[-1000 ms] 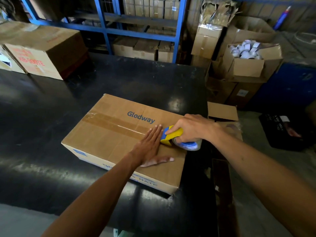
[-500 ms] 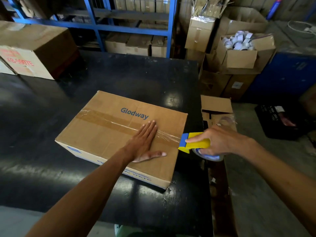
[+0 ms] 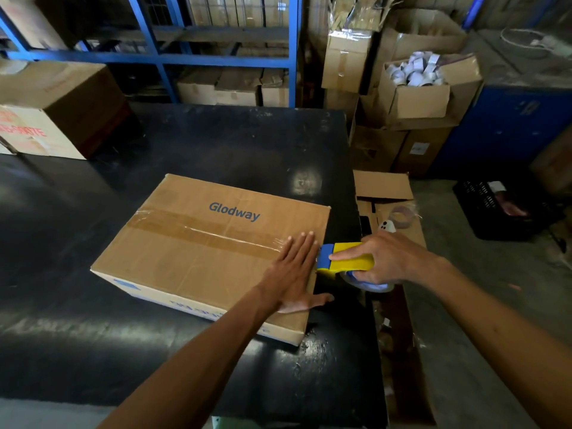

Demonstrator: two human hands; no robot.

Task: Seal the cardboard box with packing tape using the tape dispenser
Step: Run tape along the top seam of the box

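- The cardboard box (image 3: 201,252) lies near the desk's (image 3: 77,305) right edge, a tape strip (image 3: 192,232) along its top.
- Left hand (image 3: 294,274) lies flat and unclenched on the box's right end.
- Right hand (image 3: 390,258) grips the tape dispenser (image 3: 343,261) just past that end.

You've got the Glodway box (image 3: 198,258) on the table (image 3: 77,351), tape strip (image 3: 201,232) across its top. Your left hand (image 3: 294,274) lies flat on the box's right end; right hand (image 3: 387,258) w/ the tape dispenser (image 3: 346,261) sits just off that edge. Another carton (image 3: 58,109) sits far left on the table, shelving rack (image 3: 216,57) behind, an open box of rolls (image 3: 418,88) back right.
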